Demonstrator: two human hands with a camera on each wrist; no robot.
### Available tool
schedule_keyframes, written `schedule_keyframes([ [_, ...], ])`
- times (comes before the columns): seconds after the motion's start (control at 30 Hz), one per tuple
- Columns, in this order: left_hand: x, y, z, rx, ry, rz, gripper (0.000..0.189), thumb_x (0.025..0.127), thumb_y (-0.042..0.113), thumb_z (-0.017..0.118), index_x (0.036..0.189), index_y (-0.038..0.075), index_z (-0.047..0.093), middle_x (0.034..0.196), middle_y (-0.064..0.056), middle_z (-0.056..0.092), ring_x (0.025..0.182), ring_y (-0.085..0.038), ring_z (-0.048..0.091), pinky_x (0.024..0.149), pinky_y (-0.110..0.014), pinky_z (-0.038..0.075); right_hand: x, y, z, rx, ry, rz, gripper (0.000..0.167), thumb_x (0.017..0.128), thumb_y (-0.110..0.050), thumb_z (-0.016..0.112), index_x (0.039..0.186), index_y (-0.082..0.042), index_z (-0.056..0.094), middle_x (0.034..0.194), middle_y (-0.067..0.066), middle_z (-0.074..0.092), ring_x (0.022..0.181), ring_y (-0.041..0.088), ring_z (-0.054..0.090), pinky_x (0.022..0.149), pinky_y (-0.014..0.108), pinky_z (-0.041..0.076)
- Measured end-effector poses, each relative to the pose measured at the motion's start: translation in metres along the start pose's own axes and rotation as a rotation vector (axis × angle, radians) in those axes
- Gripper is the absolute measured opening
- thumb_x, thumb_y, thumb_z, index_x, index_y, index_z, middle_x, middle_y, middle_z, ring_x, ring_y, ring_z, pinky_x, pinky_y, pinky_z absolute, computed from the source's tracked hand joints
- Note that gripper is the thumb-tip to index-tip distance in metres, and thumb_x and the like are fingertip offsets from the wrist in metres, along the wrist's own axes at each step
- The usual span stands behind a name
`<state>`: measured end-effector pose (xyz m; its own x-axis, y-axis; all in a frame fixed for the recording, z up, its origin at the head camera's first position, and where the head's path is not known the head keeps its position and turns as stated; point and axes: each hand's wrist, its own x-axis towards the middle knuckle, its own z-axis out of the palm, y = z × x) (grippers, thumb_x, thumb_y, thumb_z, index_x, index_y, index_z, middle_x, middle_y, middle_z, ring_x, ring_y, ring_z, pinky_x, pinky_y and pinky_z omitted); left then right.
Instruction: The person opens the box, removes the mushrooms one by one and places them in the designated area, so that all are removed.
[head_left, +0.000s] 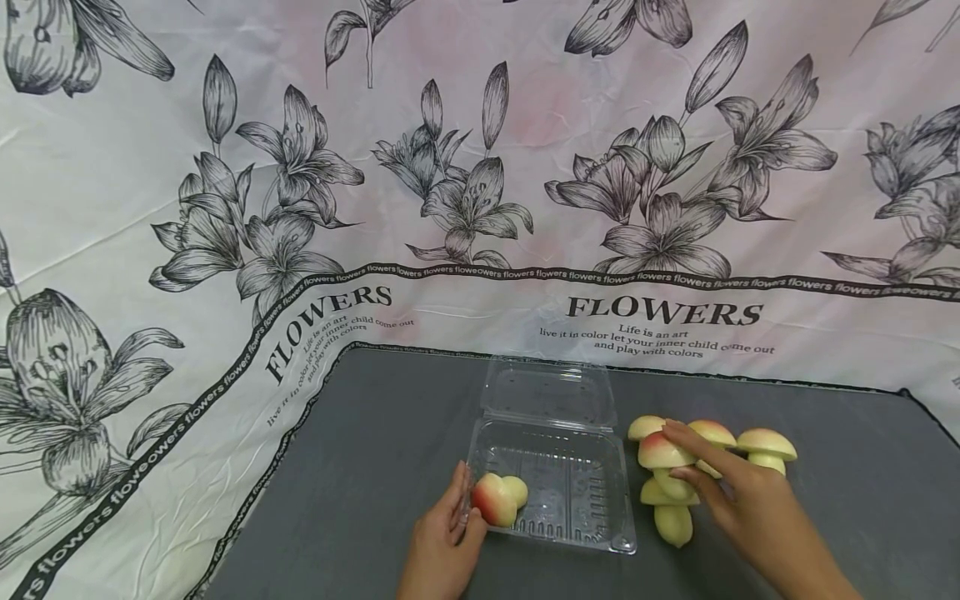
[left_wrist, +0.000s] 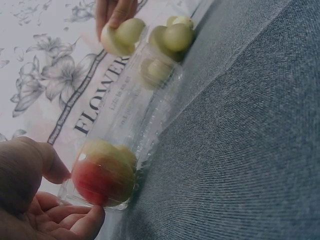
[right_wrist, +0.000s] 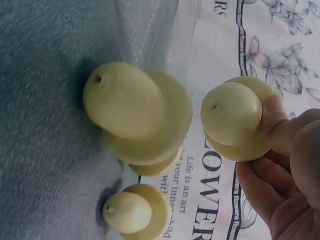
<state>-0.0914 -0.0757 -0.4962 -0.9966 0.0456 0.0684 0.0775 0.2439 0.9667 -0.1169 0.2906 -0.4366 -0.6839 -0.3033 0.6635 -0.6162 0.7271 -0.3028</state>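
Observation:
My right hand (head_left: 757, 508) pinches a toy mushroom (head_left: 662, 451) by its red-and-cream cap, thumb on one side and fingers on the other. In the right wrist view the mushroom (right_wrist: 231, 114) is raised off the table, its pale stem facing the camera. Several more mushrooms (head_left: 673, 525) lie or stand around and under that hand. With thumb and fingers my left hand (head_left: 442, 542) grips the left edge of a clear plastic clamshell container (head_left: 551, 467). One red-and-yellow mushroom (head_left: 491, 498) lies inside, in its front left corner, close to the left fingertips.
The container's hinged lid (head_left: 551, 396) is folded back, away from me. A dark grey tabletop (head_left: 360, 483) lies beneath everything. Behind and to the left hangs a white flower-printed cloth (head_left: 480, 308). One mushroom (head_left: 767, 446) stands at the far right of the group.

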Motion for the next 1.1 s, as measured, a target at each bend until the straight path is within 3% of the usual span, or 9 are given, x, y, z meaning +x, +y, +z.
schedule_keyframes([
  [0.1,-0.002,0.001,-0.001,-0.011,-0.004,0.008,0.066,0.102,0.009,0.063,0.16,-0.006,0.036,0.159,-0.028,0.044,0.142,-0.042,0.049,0.103,-0.038,0.056,-0.004,0.001,-0.004,-0.035,0.015,0.017,0.076,0.073,0.002,0.091,0.143,-0.018,0.069,0.124,0.001,0.076,0.069,-0.007,0.053,0.064,0.01,0.045],
  [0.23,-0.001,-0.001,0.0,-0.02,-0.01,0.008,0.067,0.102,0.009,0.063,0.161,-0.006,0.036,0.159,-0.027,0.044,0.142,-0.04,0.049,0.103,-0.037,0.057,-0.012,0.005,-0.01,-0.083,0.048,0.062,0.081,0.067,0.007,0.093,0.14,-0.019,0.072,0.117,0.002,0.077,0.059,-0.007,0.044,0.057,0.014,0.041],
  [0.33,-0.001,-0.002,0.001,-0.02,-0.007,0.009,0.066,0.102,0.009,0.062,0.161,-0.006,0.035,0.159,-0.027,0.044,0.142,-0.04,0.049,0.102,-0.036,0.057,-0.018,0.008,-0.013,-0.1,0.05,0.111,0.08,0.07,0.007,0.092,0.141,-0.021,0.071,0.099,0.0,0.076,0.056,-0.007,0.037,0.052,0.015,0.034],
  [0.43,-0.001,-0.002,0.001,-0.018,0.0,0.014,0.066,0.102,0.009,0.062,0.16,-0.007,0.036,0.159,-0.027,0.044,0.142,-0.041,0.049,0.102,-0.036,0.057,-0.022,0.011,-0.016,-0.106,0.038,0.146,0.076,0.076,0.006,0.089,0.144,-0.021,0.069,0.09,-0.001,0.073,0.053,-0.007,0.031,0.052,0.014,0.027],
  [0.63,-0.001,0.0,0.001,-0.016,0.011,0.018,0.066,0.101,0.008,0.062,0.16,-0.007,0.037,0.159,-0.027,0.044,0.141,-0.041,0.05,0.102,-0.036,0.057,-0.028,0.015,-0.022,-0.109,0.037,0.182,0.071,0.082,0.003,0.087,0.146,-0.021,0.068,0.091,0.005,0.075,0.051,-0.006,0.028,0.053,0.014,0.024],
  [0.83,-0.001,0.0,0.0,-0.018,0.0,0.007,0.066,0.102,0.009,0.062,0.16,-0.006,0.036,0.159,-0.027,0.044,0.142,-0.041,0.049,0.103,-0.038,0.056,-0.035,0.023,-0.024,-0.139,0.029,0.202,0.068,0.085,0.0,0.086,0.146,-0.022,0.067,0.059,-0.019,0.044,0.05,-0.008,0.025,0.048,0.015,0.021],
  [1.1,-0.001,-0.001,0.0,-0.016,0.006,0.018,0.066,0.102,0.01,0.063,0.16,-0.006,0.037,0.159,-0.026,0.044,0.143,-0.039,0.049,0.104,-0.039,0.055,-0.047,0.029,-0.025,-0.203,-0.03,0.265,0.057,0.091,-0.009,0.083,0.144,-0.019,0.067,0.057,-0.018,0.036,0.047,-0.005,0.022,0.048,0.022,0.021],
])
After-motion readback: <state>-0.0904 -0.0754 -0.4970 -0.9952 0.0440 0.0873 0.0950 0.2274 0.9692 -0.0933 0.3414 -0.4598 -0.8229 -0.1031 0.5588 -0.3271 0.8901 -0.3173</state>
